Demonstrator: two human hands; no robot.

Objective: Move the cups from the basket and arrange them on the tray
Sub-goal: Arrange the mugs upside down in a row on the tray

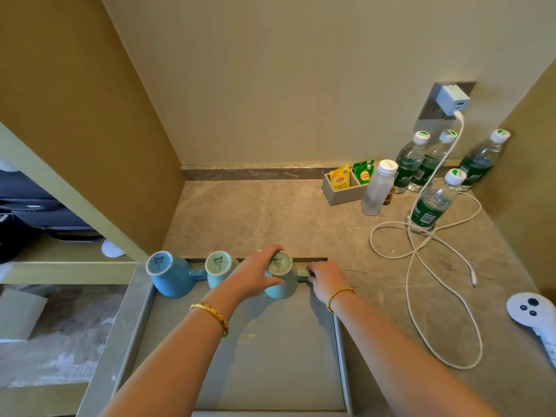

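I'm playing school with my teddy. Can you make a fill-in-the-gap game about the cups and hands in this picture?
1. The number of cups standing along the far edge of the tray is ____.
2. All the cups stand ____ down, bases facing up.
3. The left hand grips the pale green cup while the right hand pinches its ____.
4. The leftmost cup is the colour ____.

Missing words: three; upside; handle; blue

blue cup (168, 273): bright blue
two cups (217, 267): pale mint
tray (270, 356): grey
table (270, 212): veined grey-brown
cable (421, 266): white
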